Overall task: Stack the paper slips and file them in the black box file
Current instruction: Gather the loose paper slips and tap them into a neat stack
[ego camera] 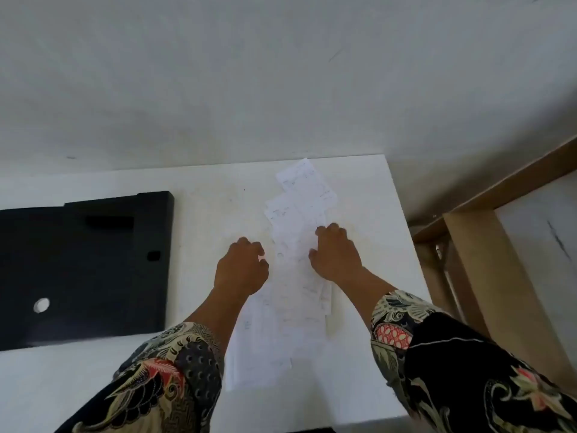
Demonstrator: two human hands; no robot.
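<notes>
Several white paper slips (pixel 293 245) lie in a loose overlapping line down the middle of the white table (pixel 368 195), from the far edge toward me. My right hand (pixel 335 253) rests on the right side of the slips, fingers curled onto the paper. My left hand (pixel 242 267) sits just left of the slips with fingers bent, touching the table at their edge; whether it grips any paper I cannot tell. The black box file (pixel 81 267) lies flat and closed at the left of the table, with a round finger hole near its front.
A white wall (pixel 281 73) rises right behind the table. To the right, beyond the table's edge, stands a wooden frame (pixel 468 251) with a pale marbled panel (pixel 543 239). My patterned sleeves fill the bottom of the view.
</notes>
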